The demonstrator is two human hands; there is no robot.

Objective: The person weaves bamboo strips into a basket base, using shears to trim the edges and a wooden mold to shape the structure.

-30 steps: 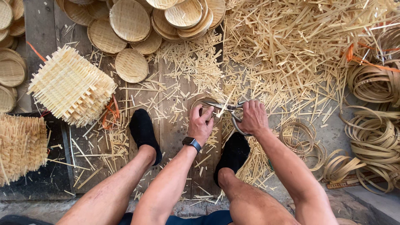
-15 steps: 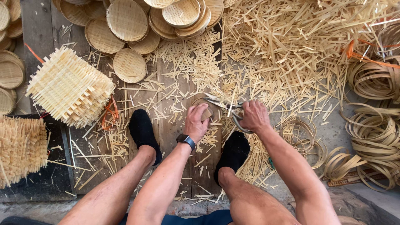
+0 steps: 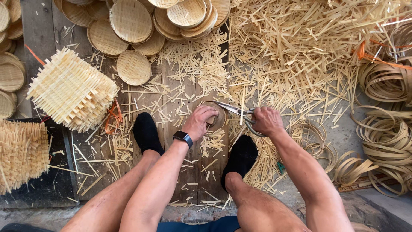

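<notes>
Single head view, looking straight down, close over lap, floor beyond

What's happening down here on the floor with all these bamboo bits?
A seated person is trimming a small round woven bamboo tray on a wooden board. The left hand presses the tray down, while the right hand works a pair of scissors at its edge, blades open. Cut bamboo slivers lie scattered all around. Finished round trays are piled ahead, square woven mats are stacked to the left, and coiled bamboo hoops lie to the right.
</notes>
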